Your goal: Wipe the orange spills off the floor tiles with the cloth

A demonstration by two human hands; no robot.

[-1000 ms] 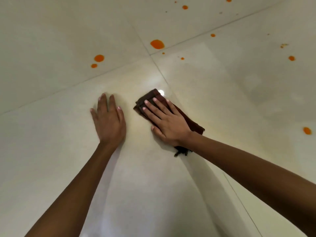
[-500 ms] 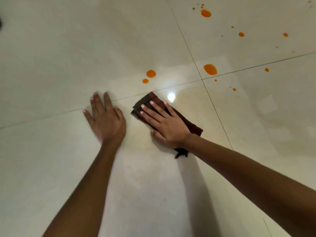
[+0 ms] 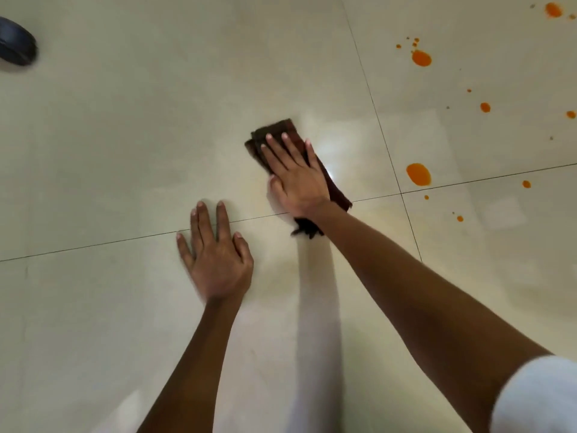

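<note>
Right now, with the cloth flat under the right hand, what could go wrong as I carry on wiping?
1. The right hand presses the cloth with straight fingers, no grip round it, so the cloth may bunch or slip out.
2. The large orange spill lies right of the cloth beside a grout line; a swipe could smear it into the joint.
3. The left hand lies flat on glossy tile and might slide if it is wet.

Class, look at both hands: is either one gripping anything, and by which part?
Nothing is gripped. The right hand presses flat, fingers straight, on the middle of the brown cloth; the left hand rests flat on the tile.
</note>
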